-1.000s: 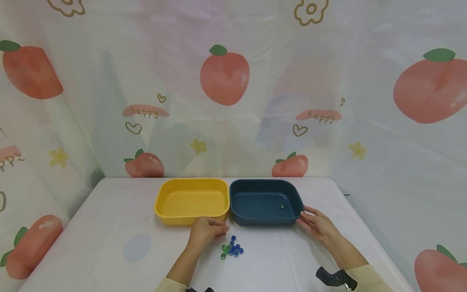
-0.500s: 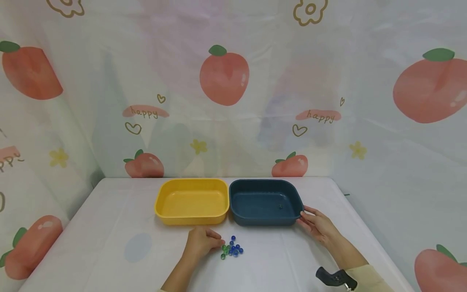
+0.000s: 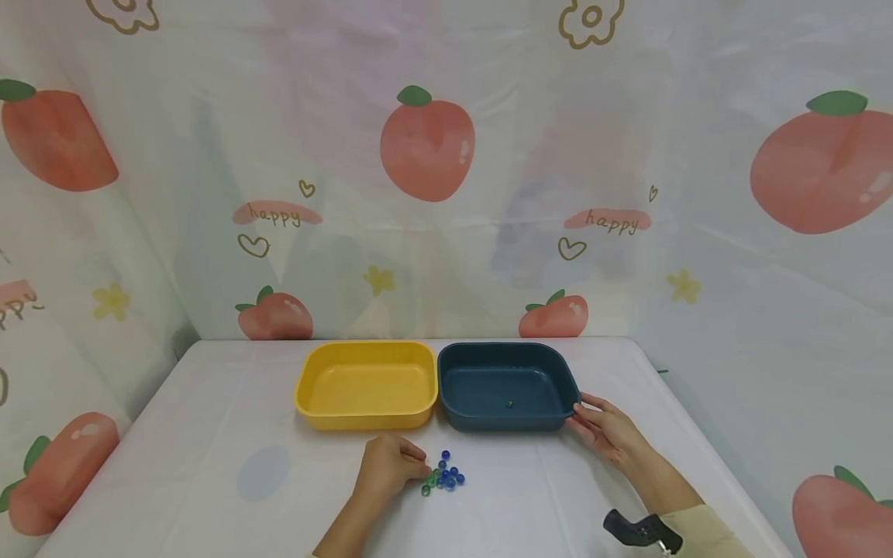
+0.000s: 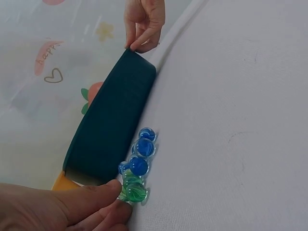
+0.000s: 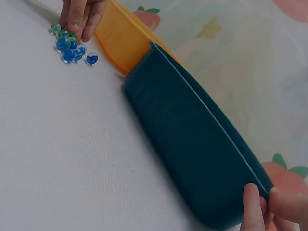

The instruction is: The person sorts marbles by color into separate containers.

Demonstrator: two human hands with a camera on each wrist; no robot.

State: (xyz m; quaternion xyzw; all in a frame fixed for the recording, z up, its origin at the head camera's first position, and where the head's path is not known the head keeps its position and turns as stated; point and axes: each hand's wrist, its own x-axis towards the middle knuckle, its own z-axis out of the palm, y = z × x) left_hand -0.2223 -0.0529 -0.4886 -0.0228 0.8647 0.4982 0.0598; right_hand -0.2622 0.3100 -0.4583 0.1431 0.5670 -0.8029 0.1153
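My left hand (image 3: 387, 468) is at the left side of a small cluster of glass marbles on the white table. In the left wrist view, its thumb and forefinger pinch a green marble (image 4: 123, 195) at the cluster's edge. Blue marbles (image 4: 139, 166) with swirls lie beside the green ones. My right hand (image 3: 611, 434) grips the right front corner of the dark blue bin (image 3: 505, 425), fingers and thumb at its rim. Inside that bin, near its front wall, is one small green marble (image 3: 510, 404).
A yellow bin (image 3: 366, 423) stands against the left side of the dark blue one, both toward the back of the cloth-covered table (image 3: 230, 387). Behind rises a printed backdrop (image 3: 432, 256) with peaches. The marbles lie in front of where the bins meet.
My left hand has come back from the yellow bin's front toward the marbles, its fingertips closing in on the green ones. The marble in the blue bin has rolled left. My right hand stays put.
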